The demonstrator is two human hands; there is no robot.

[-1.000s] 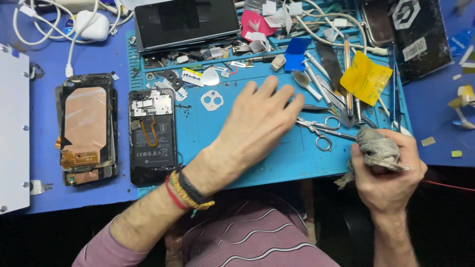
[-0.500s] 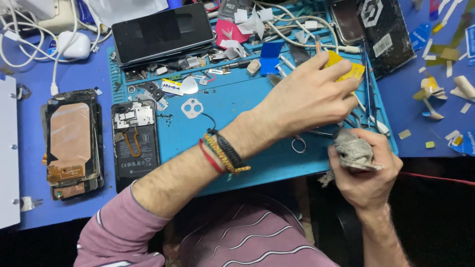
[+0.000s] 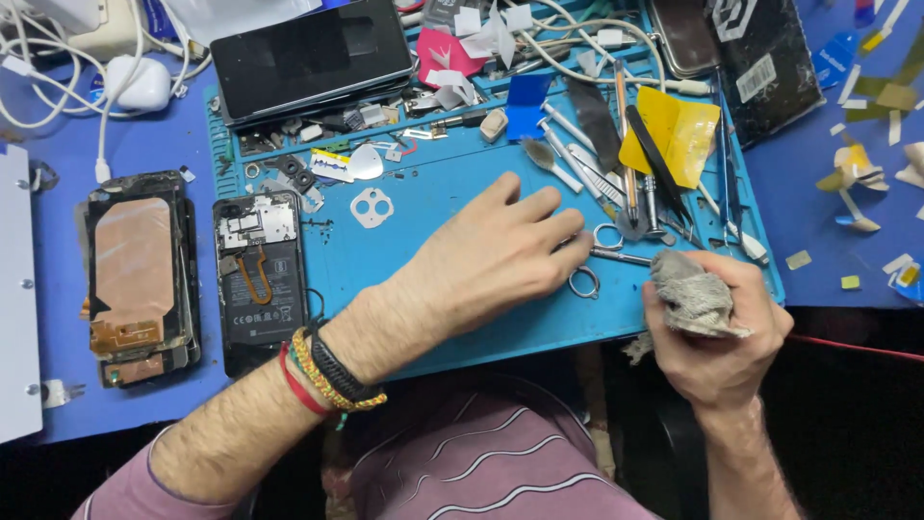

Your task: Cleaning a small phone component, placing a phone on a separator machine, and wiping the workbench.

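Observation:
My left hand [image 3: 496, 252] lies over the blue work mat [image 3: 423, 193], fingers spread and reaching toward small scissors [image 3: 599, 260] whose ring handles sit just past the fingertips; whether it touches them I cannot tell. My right hand [image 3: 717, 327] hangs at the mat's front right corner, fist closed around a crumpled grey cloth [image 3: 691, 289]. An opened phone [image 3: 258, 274] with its battery exposed rests at the mat's left edge. Beside it on the blue table is a phone back frame [image 3: 140, 274] with a copper-coloured sheet.
Tweezers, picks and a brush [image 3: 602, 159] crowd the mat's right side near a yellow card [image 3: 674, 130]. A dark phone screen [image 3: 313, 53] lies at the back. White chargers and cables [image 3: 135, 82] sit far left, a white panel [image 3: 14, 289] at the left edge.
My left hand pulled back from the yellow card and tools toward the scissors near the mat's front. The right hand kept its hold on the cloth. The view shifted slightly.

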